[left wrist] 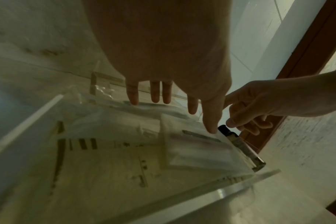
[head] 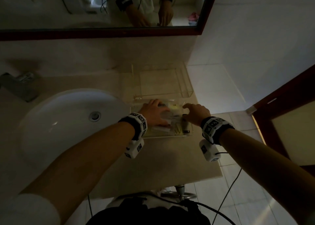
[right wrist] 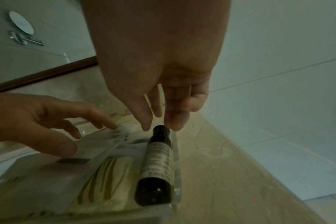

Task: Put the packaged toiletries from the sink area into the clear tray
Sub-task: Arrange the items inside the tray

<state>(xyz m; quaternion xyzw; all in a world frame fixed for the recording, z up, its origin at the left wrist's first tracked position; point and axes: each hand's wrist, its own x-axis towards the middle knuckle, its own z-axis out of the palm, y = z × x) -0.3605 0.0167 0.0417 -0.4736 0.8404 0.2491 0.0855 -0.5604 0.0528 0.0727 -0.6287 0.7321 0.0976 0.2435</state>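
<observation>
The near clear tray [head: 163, 136] on the counter holds several flat plastic packets [head: 159, 130] and a small dark bottle [head: 185, 124] lying along its right wall. My left hand [head: 153, 112] lies over the packets [left wrist: 125, 151] with straight, spread fingers [left wrist: 166, 97] whose tips touch them. My right hand [head: 196, 113] hovers at the bottle's far end. In the right wrist view its fingers [right wrist: 173, 98] bracket the bottle's [right wrist: 157, 163] black cap: one fingertip touches it and the thumb is just off it. A yellow-striped packet [right wrist: 105, 174] lies beside the bottle.
A second clear tray [head: 187, 88] stands empty behind the first, against the wall. The white basin [head: 59, 119] and the tap [head: 18, 85] are to the left. The counter edge [head: 170, 175] runs in front of me, and a brown door frame [head: 281, 105] stands on the right.
</observation>
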